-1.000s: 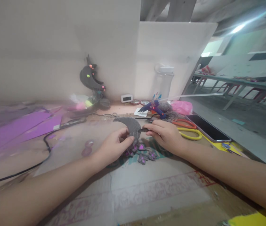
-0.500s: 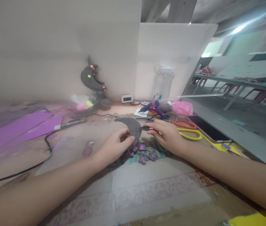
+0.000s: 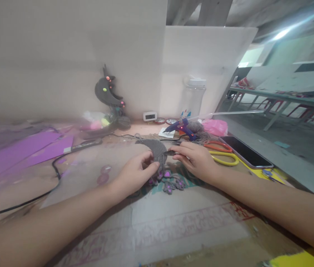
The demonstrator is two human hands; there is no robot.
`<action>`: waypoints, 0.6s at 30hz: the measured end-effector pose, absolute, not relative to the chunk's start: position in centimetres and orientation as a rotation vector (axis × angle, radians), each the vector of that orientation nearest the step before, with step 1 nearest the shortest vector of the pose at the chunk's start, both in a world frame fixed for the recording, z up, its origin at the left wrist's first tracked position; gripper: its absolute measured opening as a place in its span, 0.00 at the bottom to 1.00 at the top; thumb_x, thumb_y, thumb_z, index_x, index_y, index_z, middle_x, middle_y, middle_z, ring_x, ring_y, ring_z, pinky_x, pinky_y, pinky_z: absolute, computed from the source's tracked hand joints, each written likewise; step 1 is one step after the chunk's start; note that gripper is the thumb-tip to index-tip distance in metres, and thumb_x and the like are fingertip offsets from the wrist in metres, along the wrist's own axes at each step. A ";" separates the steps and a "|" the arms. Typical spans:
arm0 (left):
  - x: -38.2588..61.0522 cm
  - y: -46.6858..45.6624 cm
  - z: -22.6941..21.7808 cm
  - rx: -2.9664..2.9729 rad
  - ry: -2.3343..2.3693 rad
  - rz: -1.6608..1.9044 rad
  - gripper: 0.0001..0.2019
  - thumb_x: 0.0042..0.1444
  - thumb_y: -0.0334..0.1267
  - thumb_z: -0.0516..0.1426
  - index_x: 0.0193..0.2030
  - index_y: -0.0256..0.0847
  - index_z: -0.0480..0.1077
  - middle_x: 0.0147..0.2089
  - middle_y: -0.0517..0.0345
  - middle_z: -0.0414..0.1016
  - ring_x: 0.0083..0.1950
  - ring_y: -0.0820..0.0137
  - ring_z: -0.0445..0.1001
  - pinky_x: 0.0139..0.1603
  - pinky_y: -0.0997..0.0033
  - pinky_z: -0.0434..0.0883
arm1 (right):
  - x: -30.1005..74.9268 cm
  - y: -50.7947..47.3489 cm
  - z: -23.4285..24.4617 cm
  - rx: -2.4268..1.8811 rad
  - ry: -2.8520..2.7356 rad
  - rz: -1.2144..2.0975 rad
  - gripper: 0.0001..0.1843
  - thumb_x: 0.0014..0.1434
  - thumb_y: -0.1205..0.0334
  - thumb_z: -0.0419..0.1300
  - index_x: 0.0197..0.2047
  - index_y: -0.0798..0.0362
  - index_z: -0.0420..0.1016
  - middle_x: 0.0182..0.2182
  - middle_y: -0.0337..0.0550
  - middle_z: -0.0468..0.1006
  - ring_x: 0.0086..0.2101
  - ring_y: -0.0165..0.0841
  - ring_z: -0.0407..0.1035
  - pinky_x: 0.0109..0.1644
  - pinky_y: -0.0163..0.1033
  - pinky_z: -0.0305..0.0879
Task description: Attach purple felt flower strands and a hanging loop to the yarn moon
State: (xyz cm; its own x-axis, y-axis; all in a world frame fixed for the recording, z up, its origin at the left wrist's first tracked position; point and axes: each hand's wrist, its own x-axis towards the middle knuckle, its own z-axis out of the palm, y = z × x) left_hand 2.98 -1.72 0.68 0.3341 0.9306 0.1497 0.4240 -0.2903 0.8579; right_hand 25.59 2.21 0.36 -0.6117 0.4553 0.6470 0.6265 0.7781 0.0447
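My left hand [image 3: 135, 175] pinches the lower edge of a grey yarn-wrapped crescent [image 3: 154, 149] held above the table. My right hand [image 3: 196, 158] pinches the crescent's right side, fingers closed on a small dark end of yarn there. Under both hands lie several small grey and purple flower pieces [image 3: 170, 183] on the cardboard sheet [image 3: 173, 222]. A finished grey crescent with coloured dots [image 3: 107, 91] leans against the back wall.
A blue glue gun [image 3: 179, 127] with a red light, grey yarn, a pink bag [image 3: 215, 127], orange and yellow scissors [image 3: 223, 154] and a phone [image 3: 245, 151] lie at the right. A black cable [image 3: 54, 168] crosses the left, near purple sheets [image 3: 20, 148]. A water bottle [image 3: 192, 97] and small clock [image 3: 149, 116] stand at the back.
Both hands hold nearly the same place; my right fingers shift slightly along the crescent's edge.
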 end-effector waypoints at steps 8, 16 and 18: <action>3.0 -1.7 0.8 1.900 1.189 0.892 0.08 0.58 0.40 0.52 0.30 0.40 0.63 0.27 0.64 0.64 0.30 0.71 0.65 0.31 0.73 0.62 | 25.6 2.4 0.3 -0.768 -2.333 -0.346 0.18 0.67 0.55 0.50 0.47 0.56 0.77 0.28 0.43 0.72 0.30 0.32 0.65 0.34 0.35 0.59; 2.9 -1.2 0.3 1.786 1.102 0.908 0.07 0.59 0.40 0.52 0.34 0.40 0.64 0.28 0.63 0.65 0.30 0.72 0.66 0.31 0.74 0.63 | 25.6 2.1 0.4 -0.798 -2.284 -0.227 0.16 0.67 0.56 0.52 0.48 0.57 0.76 0.31 0.44 0.74 0.32 0.32 0.68 0.37 0.35 0.61; 2.8 -1.1 0.2 1.784 1.089 0.924 0.07 0.60 0.40 0.51 0.35 0.40 0.65 0.29 0.63 0.65 0.31 0.72 0.66 0.31 0.74 0.63 | 25.5 2.0 0.4 -0.801 -2.280 -0.218 0.16 0.67 0.56 0.52 0.48 0.56 0.76 0.31 0.43 0.74 0.33 0.33 0.69 0.38 0.35 0.62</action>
State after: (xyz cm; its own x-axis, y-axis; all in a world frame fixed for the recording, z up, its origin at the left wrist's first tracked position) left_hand 2.84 -1.09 0.16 0.3539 0.9211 0.1624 0.3104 -0.2795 0.9086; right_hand 25.55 2.05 0.40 -0.5633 0.4857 0.6684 0.6034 0.7945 -0.0688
